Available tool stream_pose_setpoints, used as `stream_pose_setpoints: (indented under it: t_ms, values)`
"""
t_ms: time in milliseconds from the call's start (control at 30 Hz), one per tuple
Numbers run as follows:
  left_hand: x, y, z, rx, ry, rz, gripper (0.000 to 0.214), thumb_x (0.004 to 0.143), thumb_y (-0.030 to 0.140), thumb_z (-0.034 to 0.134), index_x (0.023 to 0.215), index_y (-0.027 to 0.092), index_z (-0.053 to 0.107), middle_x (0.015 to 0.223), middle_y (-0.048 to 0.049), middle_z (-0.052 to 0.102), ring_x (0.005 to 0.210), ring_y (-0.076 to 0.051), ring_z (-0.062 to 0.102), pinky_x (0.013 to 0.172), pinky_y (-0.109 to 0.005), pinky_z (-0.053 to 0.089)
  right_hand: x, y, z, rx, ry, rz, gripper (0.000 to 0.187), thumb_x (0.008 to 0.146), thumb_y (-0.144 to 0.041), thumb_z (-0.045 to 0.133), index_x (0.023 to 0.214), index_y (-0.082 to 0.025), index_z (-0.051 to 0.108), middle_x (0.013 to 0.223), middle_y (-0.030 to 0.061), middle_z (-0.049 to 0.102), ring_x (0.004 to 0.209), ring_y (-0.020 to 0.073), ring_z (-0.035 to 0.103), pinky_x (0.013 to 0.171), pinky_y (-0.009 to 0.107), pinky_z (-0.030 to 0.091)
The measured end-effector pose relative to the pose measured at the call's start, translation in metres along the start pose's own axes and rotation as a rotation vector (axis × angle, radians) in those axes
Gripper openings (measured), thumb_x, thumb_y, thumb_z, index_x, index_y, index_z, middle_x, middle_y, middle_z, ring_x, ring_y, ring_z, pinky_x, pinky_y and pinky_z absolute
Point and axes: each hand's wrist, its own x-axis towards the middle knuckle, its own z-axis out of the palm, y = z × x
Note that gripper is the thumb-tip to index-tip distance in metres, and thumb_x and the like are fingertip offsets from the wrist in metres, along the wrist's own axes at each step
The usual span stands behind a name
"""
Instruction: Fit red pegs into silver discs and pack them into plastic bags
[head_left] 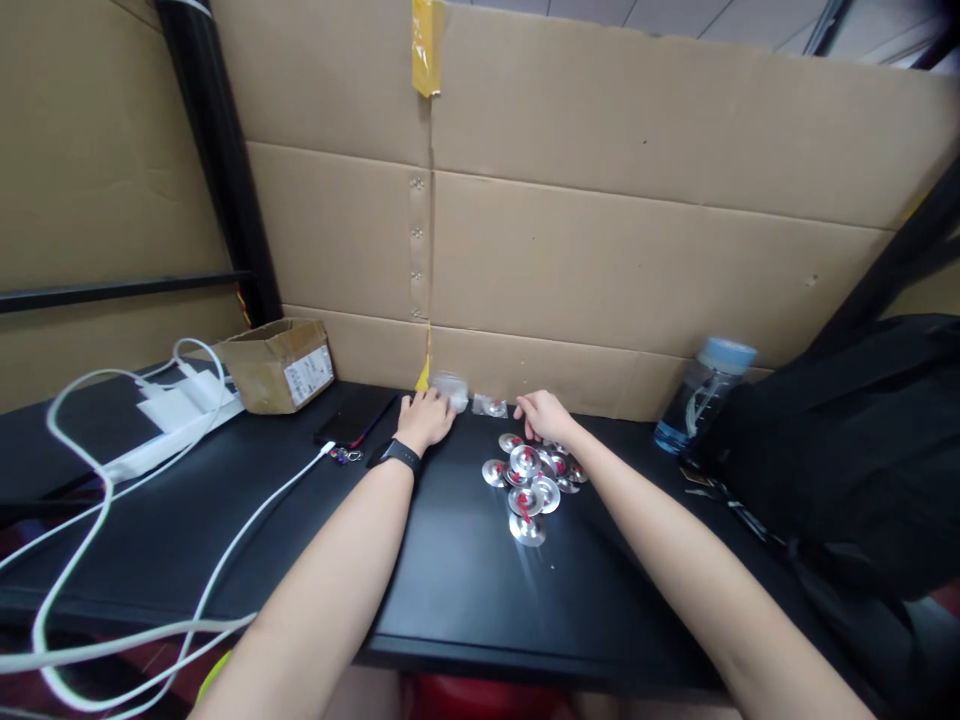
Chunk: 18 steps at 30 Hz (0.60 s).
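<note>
A loose pile of small silver finger cymbals [525, 461] with red loops lies in the middle of the black table. Just behind the pile is my right hand [546, 414], its fingers curled inward; whether anything sits between the fingertips is hidden. To its left, a small clear packet [491, 407] with a bit of red in it rests near the cardboard wall. My left hand [426, 419] lies flat with fingers apart, touching or close beside some clear plastic bags [451, 390]. A black watch is on that wrist.
On the left stand an open cardboard box [276, 366] and a white power strip [172, 435] with looping white cables. A dark phone [355, 417] lies near my left wrist. A blue-capped bottle [701, 395] and a black backpack [840, 450] occupy the right side.
</note>
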Motion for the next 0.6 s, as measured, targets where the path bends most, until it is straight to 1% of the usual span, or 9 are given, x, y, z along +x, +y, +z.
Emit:
stream_pose_setpoints:
  t_ms: [100,167,200,267,333,367,400,467,600]
  values:
    - [0.001,0.001,0.003,-0.02,0.01,-0.002,0.043,0.101,0.045,0.038,0.114,0.02,0.07,0.131,-0.0173,0.062,0.121,-0.034,0.054,0.102,-0.055,0.037,0.021,-0.005,0.005,-0.14,0.057,-0.007,0.035,0.089,-0.026,0.054,0.056,-0.019,0.064,0.035,-0.0008,0.054,0.036,0.0138,0.052,0.051,0.024,0.043]
    - [0.001,0.001,0.004,-0.042,0.031,0.001,0.041,0.1,0.044,0.041,0.119,0.02,0.068,0.13,-0.0172,0.063,0.121,-0.034,0.053,0.102,-0.055,0.037,0.033,-0.006,0.008,-0.235,0.1,-0.037,0.033,0.087,-0.024,0.056,0.056,-0.019,0.066,0.042,0.0022,0.06,0.046,0.0161,0.059,0.058,0.025,0.045]
    - [0.001,0.001,0.005,-0.048,0.044,0.003,0.041,0.1,0.044,0.042,0.122,0.02,0.067,0.129,-0.0173,0.063,0.121,-0.035,0.054,0.102,-0.055,0.037,0.038,-0.006,0.01,-0.299,0.104,-0.076,0.028,0.087,-0.022,0.056,0.063,-0.018,0.07,0.052,0.0042,0.067,0.054,0.0175,0.064,0.063,0.025,0.046]
    - [0.002,0.001,0.006,-0.049,0.07,0.008,0.039,0.1,0.042,0.043,0.122,0.019,0.066,0.126,-0.0172,0.065,0.12,-0.035,0.055,0.1,-0.054,0.038,0.046,-0.004,0.015,-0.419,0.046,-0.205,0.016,0.082,-0.018,0.062,0.087,-0.019,0.077,0.082,0.0079,0.078,0.078,0.0207,0.071,0.075,0.026,0.048]
    - [0.002,0.001,0.006,-0.042,0.101,0.009,0.035,0.1,0.039,0.044,0.118,0.018,0.067,0.121,-0.0165,0.067,0.116,-0.034,0.058,0.098,-0.052,0.04,0.052,-0.002,0.022,-0.479,-0.066,-0.325,0.035,0.075,-0.016,0.072,0.109,-0.02,0.076,0.109,0.0101,0.077,0.098,0.024,0.071,0.086,0.027,0.048]
    - [0.001,0.001,0.005,-0.04,0.118,0.011,0.033,0.099,0.037,0.046,0.115,0.018,0.068,0.119,-0.0158,0.068,0.113,-0.033,0.059,0.097,-0.051,0.04,0.054,0.0,0.025,-0.495,-0.113,-0.354,0.043,0.072,-0.017,0.076,0.115,-0.021,0.074,0.115,0.0107,0.075,0.103,0.0251,0.07,0.089,0.028,0.048]
    - [0.001,0.002,0.003,-0.04,0.135,0.013,0.03,0.098,0.035,0.048,0.113,0.018,0.068,0.117,-0.0149,0.069,0.111,-0.032,0.061,0.096,-0.049,0.041,0.056,0.001,0.028,-0.509,-0.141,-0.361,0.044,0.073,-0.019,0.077,0.117,-0.021,0.073,0.116,0.0109,0.075,0.104,0.0257,0.069,0.091,0.029,0.048]
    - [0.001,0.004,-0.001,-0.049,0.169,0.026,0.025,0.097,0.031,0.051,0.109,0.019,0.07,0.113,-0.0127,0.071,0.105,-0.029,0.064,0.093,-0.044,0.043,0.058,0.004,0.033,-0.547,-0.145,-0.331,0.037,0.078,-0.021,0.075,0.115,-0.022,0.074,0.112,0.01,0.076,0.101,0.0251,0.07,0.09,0.029,0.049]
    - [0.0,0.015,-0.012,-0.1,0.192,0.129,0.031,0.102,0.031,0.044,0.097,0.019,0.072,0.102,-0.0105,0.074,0.092,-0.024,0.067,0.083,-0.035,0.047,0.056,0.007,0.031,-0.575,-0.073,-0.238,0.026,0.088,-0.016,0.063,0.108,-0.025,0.077,0.107,0.0095,0.078,0.099,0.0252,0.071,0.086,0.03,0.049]
